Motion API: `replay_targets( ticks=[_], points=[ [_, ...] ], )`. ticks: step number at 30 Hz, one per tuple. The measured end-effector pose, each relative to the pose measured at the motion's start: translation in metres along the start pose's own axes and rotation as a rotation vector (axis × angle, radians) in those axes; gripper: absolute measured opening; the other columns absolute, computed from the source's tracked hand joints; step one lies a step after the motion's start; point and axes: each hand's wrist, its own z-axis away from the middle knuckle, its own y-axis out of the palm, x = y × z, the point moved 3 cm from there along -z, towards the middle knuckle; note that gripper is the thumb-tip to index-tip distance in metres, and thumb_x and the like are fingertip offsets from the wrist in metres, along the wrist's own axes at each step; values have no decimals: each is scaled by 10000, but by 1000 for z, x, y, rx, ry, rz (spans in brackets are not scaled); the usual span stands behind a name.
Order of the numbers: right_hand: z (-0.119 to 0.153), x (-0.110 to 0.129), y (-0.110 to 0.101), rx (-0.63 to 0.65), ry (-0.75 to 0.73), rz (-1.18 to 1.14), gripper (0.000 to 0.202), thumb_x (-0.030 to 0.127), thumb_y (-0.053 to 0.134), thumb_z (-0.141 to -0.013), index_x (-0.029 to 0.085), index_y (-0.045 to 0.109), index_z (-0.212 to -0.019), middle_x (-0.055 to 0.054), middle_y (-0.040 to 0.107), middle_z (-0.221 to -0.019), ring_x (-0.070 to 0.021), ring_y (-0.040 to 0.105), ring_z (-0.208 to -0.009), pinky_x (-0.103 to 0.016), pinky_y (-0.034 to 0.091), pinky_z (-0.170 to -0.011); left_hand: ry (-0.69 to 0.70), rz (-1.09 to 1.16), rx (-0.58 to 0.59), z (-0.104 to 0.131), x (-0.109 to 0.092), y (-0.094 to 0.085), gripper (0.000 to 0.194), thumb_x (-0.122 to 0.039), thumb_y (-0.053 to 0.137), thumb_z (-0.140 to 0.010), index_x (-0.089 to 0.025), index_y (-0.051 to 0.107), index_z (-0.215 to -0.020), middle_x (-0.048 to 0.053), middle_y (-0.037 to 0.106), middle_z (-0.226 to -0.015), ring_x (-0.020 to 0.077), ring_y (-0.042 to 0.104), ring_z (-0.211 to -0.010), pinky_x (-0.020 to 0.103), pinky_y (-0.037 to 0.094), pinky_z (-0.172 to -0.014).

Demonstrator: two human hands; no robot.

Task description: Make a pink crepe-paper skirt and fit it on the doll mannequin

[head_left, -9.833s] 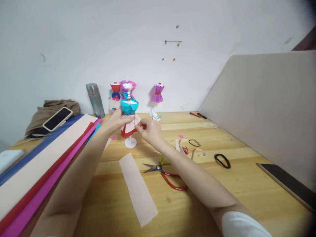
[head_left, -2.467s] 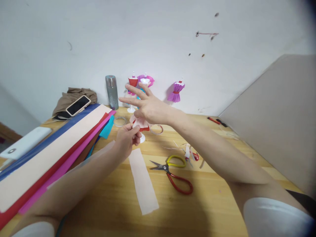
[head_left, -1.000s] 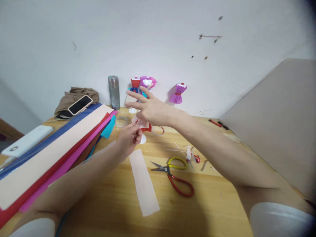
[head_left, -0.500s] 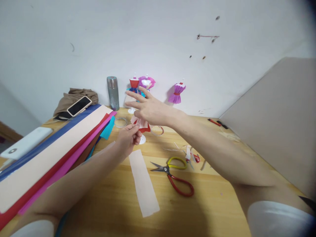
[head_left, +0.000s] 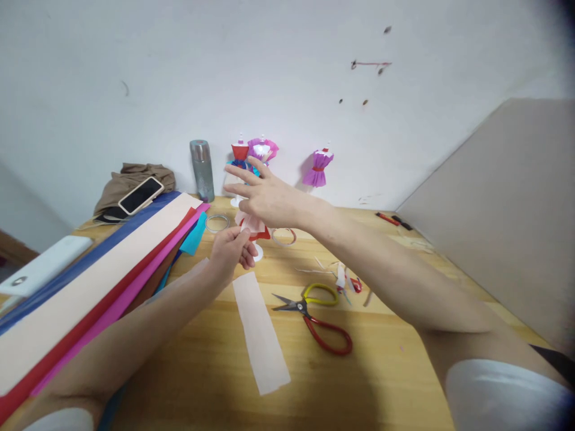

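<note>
A small dress form in a red skirt with pale pink paper (head_left: 253, 225) around it stands between my hands, its white base (head_left: 257, 251) just showing. My left hand (head_left: 234, 245) pinches the lower edge of that pink paper between thumb and fingers. Over the form's top, my right hand (head_left: 272, 200) has its outer fingers spread and its index finger bent down onto the form. The right thumb and the form's upper part are hidden. A loose pale pink paper strip (head_left: 261, 335) lies nearer me, beside open scissors (head_left: 309, 311) with yellow and red handles.
More dressed forms, one in purple (head_left: 318, 169), stand by the wall near a steel flask (head_left: 202, 170). Long coloured paper strips (head_left: 103, 281), a phone (head_left: 141, 196) and a white power bank (head_left: 47, 264) lie left. Wire coils (head_left: 217, 223) and paper scraps (head_left: 344, 278) lie on the table.
The pink paper on the form has shifted slightly under my left fingers, which have loosened a little below. My right hand keeps nearly the same pose. The view has moved slightly.
</note>
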Motion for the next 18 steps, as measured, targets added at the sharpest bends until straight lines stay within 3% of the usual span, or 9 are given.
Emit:
replay_targets(
  ticks=[5, 9, 14, 18],
  points=[
    [6, -7, -6, -44, 17, -39, 206, 74, 541, -861, 161, 719, -802, -78, 614, -1357, -350, 319, -1458, -643, 239, -1178, -21, 27, 32, 4, 1, -1, 291, -404, 605, -857, -129, 593, -763, 21, 615, -492, 112, 526, -340, 195, 364, -332],
    [14, -16, -15, -103, 70, -100, 222, 130, 529, -880, 212, 718, -797, -26, 602, -1379, -325, 305, -1469, -603, 234, -1200, -78, 105, 98, 6, 8, 3, 418, -514, 692, -771, -118, 626, -889, 7, 620, -516, 109, 516, -350, 202, 366, -343],
    [19, -12, -11, -96, 66, -88, 175, 142, 584, -841, 240, 724, -801, 1, 603, -1382, -318, 313, -1466, -585, 267, -1196, -73, 177, 91, 5, 11, 13, 364, -439, 761, -738, -142, 559, -681, 3, 593, -491, 83, 473, -322, 195, 309, -335],
    [20, -5, -2, -84, 44, -46, 189, 91, 583, -840, 205, 726, -793, -33, 599, -1389, -333, 310, -1465, -616, 239, -1193, -50, 227, 24, 2, 10, 15, 323, -371, 713, -801, -156, 522, -654, -11, 581, -477, 68, 461, -327, 192, 304, -356]
  ],
)
